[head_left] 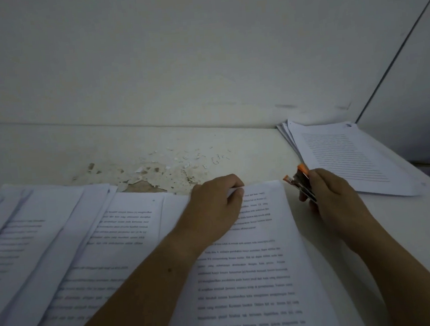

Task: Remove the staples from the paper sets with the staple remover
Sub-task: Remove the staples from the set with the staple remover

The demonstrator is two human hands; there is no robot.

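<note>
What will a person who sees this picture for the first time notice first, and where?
First, the two hands in the middle: the left hand grips the top edge of a printed paper set, and the right hand holds an orange-tipped staple remover beside its top right corner. Behind them, small paper scraps lie scattered on the table, and a second paper stack sits at the far right.

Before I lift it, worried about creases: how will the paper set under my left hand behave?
Probably floppy: the paper set bows along its right edge. Likely light, a thin stack. Once unstapled, sheets might slide unless the left hand pinches them.
</note>
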